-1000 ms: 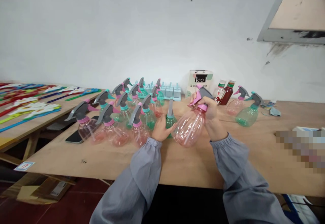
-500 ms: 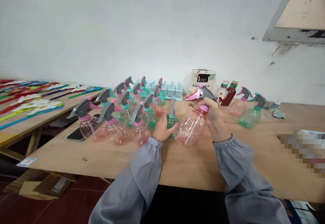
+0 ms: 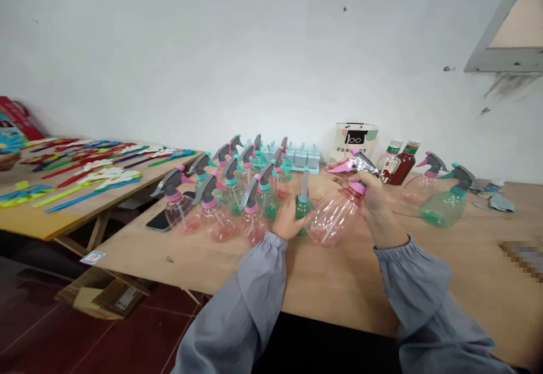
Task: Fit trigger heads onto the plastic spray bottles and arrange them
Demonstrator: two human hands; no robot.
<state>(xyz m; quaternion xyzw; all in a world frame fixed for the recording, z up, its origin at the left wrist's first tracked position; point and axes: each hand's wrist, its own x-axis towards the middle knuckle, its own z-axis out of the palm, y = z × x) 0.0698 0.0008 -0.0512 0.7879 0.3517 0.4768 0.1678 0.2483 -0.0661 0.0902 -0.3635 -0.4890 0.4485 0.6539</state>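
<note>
My right hand [image 3: 379,207] is wrapped around the neck of a clear pink spray bottle [image 3: 333,221], which is tilted with its pink-and-grey trigger head [image 3: 356,162] up and its nozzle to the left. Beside it, my left hand [image 3: 287,220] grips a green spray bottle [image 3: 304,207] standing on the table, its thumb across the front; the other fingers are mostly hidden. To the left of this hand stand several pink spray bottles [image 3: 218,224] and green spray bottles [image 3: 232,196], all with grey trigger heads.
A phone [image 3: 159,221] lies behind the left bottles. At the back are a light-blue mould tray [image 3: 307,159], a printed box [image 3: 343,136] and two labelled bottles [image 3: 403,164]. Further spray bottles [image 3: 445,207] stand right. Colourful flower-topped strips [image 3: 97,184] cover the side table.
The view has turned a little left, so everything sits further right in the picture. Both hands keep their holds on the same bottles.
</note>
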